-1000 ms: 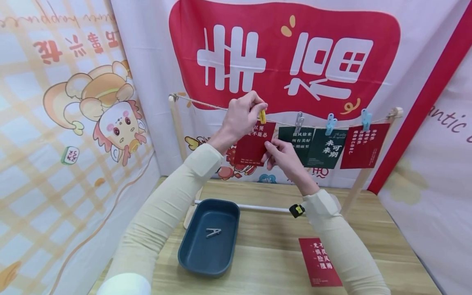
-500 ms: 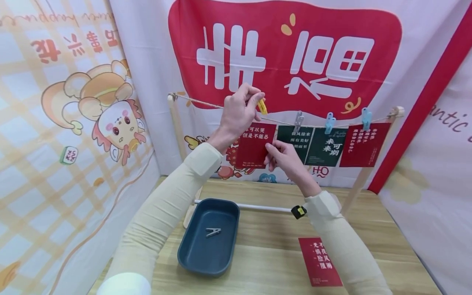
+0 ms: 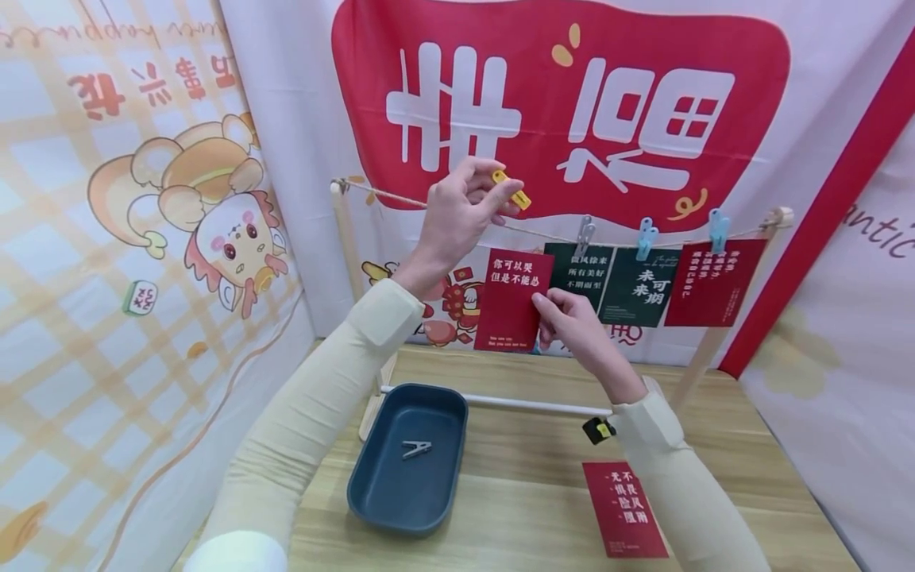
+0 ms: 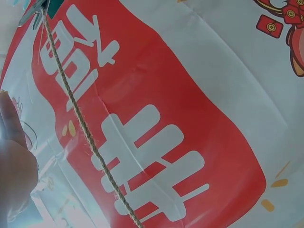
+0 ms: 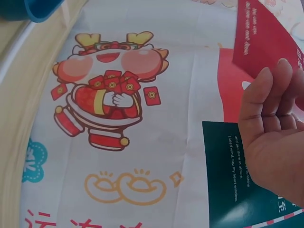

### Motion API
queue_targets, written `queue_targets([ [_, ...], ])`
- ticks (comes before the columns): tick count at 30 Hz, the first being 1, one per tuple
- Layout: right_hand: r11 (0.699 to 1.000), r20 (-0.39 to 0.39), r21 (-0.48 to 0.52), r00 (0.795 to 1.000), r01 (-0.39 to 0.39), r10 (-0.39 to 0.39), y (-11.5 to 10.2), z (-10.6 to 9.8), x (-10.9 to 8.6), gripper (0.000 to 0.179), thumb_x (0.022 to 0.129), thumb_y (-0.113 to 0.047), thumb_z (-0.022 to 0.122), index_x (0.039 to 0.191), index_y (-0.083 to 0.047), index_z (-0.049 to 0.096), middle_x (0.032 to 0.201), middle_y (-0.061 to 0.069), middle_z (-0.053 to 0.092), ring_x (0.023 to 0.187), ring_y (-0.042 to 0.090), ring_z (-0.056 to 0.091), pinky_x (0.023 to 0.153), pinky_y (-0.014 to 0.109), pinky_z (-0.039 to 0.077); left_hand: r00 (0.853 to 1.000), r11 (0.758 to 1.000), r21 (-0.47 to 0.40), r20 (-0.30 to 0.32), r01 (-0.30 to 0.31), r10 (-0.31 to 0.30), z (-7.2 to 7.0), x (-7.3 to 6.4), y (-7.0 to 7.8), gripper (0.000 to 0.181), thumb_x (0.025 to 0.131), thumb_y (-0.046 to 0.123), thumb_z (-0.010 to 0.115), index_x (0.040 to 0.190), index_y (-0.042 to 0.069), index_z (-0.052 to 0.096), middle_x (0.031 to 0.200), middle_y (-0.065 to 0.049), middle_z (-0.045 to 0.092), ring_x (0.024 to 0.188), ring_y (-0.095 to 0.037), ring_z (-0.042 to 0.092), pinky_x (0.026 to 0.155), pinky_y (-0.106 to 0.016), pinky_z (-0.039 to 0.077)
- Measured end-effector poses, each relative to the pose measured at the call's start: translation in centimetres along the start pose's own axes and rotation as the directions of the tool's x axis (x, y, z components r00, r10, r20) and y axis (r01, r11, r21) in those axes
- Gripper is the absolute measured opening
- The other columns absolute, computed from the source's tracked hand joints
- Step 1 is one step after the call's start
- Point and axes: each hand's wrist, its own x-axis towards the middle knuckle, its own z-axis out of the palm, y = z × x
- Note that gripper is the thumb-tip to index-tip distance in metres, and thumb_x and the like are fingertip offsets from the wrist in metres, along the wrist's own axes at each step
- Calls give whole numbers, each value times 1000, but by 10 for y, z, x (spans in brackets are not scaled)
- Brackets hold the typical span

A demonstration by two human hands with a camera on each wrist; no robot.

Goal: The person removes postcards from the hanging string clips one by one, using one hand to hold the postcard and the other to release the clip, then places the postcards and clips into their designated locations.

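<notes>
In the head view my left hand pinches a yellow clothespin just above the twine line. Lower and to the right, my right hand grips the right edge of a red card printed with white characters. The card hangs below the twine, apart from it, and overlaps the edge of a dark green card. In the right wrist view the fingers of my right hand lie against the red card. The left wrist view shows part of my left hand beside the twine.
Grey and blue clothespins hold two green cards and a red card on the twine. A wooden post stands at the right. On the table, a dark blue tray contains a grey clothespin; another red card lies nearer the right arm.
The left hand has lifted the yellow clothespin up off the twine and turned it. The right hand has lowered the red card, away from the line and slightly right.
</notes>
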Motion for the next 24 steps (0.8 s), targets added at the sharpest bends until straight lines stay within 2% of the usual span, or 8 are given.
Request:
queue_targets([
  [4, 1000, -5, -9, 1000, -13, 13, 4, -1, -6, 41, 97, -48, 55, 99, -7, 54, 71, 6, 56, 62, 20, 59, 65, 28, 55, 1000, 1000, 21, 10, 22, -23, -4, -7, 14, 36, 91, 17, 69, 123, 5, 55, 116, -10, 71, 98, -13, 72, 86, -23, 57],
  [10, 1000, 8, -21, 1000, -20, 20, 6, -4, -16, 44, 96, -50, 55, 97, -6, 53, 72, 8, 56, 63, 20, 59, 67, 30, 56, 999, 999, 4, 27, 34, -34, -11, -12, 20, 44, 91, 15, 69, 131, 5, 55, 124, -10, 69, 104, -12, 71, 89, -23, 56],
  [14, 999, 23, -32, 999, -31, 31, 10, -7, -23, 46, 96, -50, 55, 96, -5, 52, 72, 9, 54, 64, 21, 59, 68, 31, 56, 1000, 1000, -1, 17, 16, -16, -16, -14, 13, 45, 91, 14, 70, 133, 7, 55, 125, -10, 68, 104, -12, 71, 88, -24, 56],
  [19, 997, 21, -44, 998, -60, 61, 18, -13, -36, 46, 97, -49, 54, 95, -3, 51, 69, 7, 54, 63, 19, 58, 68, 30, 55, 1000, 1000, 5, 10, 2, -2, -24, -18, 0, 41, 90, 18, 72, 128, 10, 57, 124, -5, 69, 105, -9, 70, 87, -25, 56],
  [24, 997, 11, -35, 998, -68, 69, 28, -19, -51, 44, 98, -46, 53, 105, -2, 56, 66, 4, 52, 59, 18, 57, 67, 28, 55, 997, 1000, 26, 72, 1, -2, -34, -27, -6, 39, 89, 20, 72, 124, 9, 58, 120, -5, 70, 101, -10, 71, 86, -26, 57],
])
